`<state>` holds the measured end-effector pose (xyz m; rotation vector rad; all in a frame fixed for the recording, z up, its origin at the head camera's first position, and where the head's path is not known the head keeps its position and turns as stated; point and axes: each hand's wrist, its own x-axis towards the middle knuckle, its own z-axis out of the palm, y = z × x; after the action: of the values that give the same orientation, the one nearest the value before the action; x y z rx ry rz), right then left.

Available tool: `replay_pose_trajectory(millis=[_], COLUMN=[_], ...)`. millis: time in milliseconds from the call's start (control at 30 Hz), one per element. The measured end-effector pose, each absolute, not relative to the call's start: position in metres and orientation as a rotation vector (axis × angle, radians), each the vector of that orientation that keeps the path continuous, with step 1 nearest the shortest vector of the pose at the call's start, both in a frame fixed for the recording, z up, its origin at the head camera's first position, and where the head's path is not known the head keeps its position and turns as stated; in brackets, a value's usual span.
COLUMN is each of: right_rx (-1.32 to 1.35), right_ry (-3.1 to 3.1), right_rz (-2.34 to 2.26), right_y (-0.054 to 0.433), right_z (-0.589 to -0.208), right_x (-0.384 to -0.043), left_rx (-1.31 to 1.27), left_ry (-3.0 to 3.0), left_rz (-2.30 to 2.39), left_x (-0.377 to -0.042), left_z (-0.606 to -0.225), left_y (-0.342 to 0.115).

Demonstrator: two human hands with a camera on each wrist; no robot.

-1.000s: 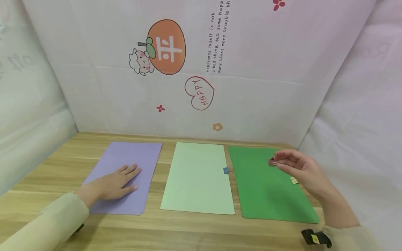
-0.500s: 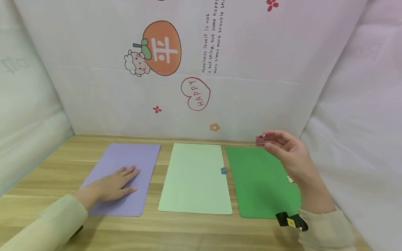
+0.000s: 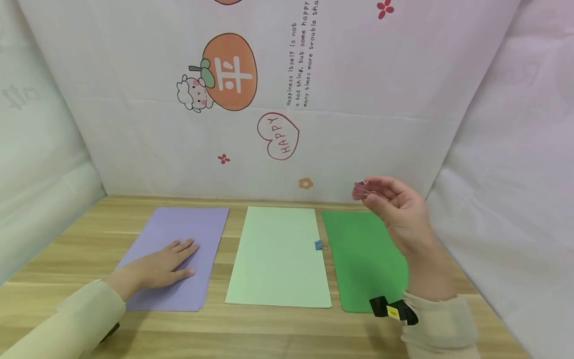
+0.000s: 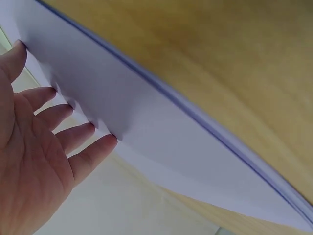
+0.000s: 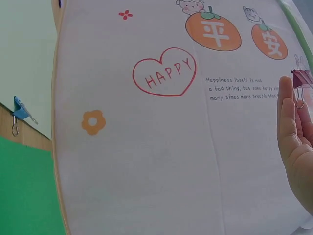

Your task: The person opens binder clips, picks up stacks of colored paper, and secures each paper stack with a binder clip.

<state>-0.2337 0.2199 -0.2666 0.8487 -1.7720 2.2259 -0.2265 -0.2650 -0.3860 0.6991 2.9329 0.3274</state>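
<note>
My left hand (image 3: 162, 264) rests with spread fingers on a stack of purple paper (image 3: 197, 224); in the left wrist view its fingertips touch the sheet (image 4: 161, 142). My right hand (image 3: 401, 214) pinches a dark pink binder clip (image 3: 360, 191) by its wire handles, raised over the far part of a green paper stack (image 3: 358, 259). In the right wrist view this clip (image 5: 302, 78) stands at the fingertips. Between the two stacks lies pale green paper (image 3: 280, 257), with a blue binder clip (image 3: 319, 245) on its right edge. My right forearm hides the green stack's right side.
The wooden table (image 3: 215, 331) carries all three stacks side by side. White printed cloth (image 3: 358, 99) rises along its back edge, and plain-looking cloth walls (image 3: 515, 209) stand at left and right. Each wrist wears a black strap (image 3: 394, 311).
My right hand has moved left and upward with the pink binder clip, away from the green stack's right edge. A yellow clip seen there earlier is now hidden. My left hand stays put.
</note>
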Motion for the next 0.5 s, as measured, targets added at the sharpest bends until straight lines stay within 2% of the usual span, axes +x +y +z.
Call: replay_pose_trajectory(millis=[367, 500], right_rx=[0.825, 0.813], right_ry=[-1.883, -1.889], right_rz=[2.174, 2.186], right_y=[0.212, 0.211], right_z=[-0.266, -0.267], right_x=[-0.234, -0.233], left_rx=[0.646, 0.487], left_ry=[3.116, 3.147], left_rz=[0.234, 0.182], left_x=[-0.227, -0.229], left_z=[-0.375, -0.368], left_y=[-0.274, -0.281])
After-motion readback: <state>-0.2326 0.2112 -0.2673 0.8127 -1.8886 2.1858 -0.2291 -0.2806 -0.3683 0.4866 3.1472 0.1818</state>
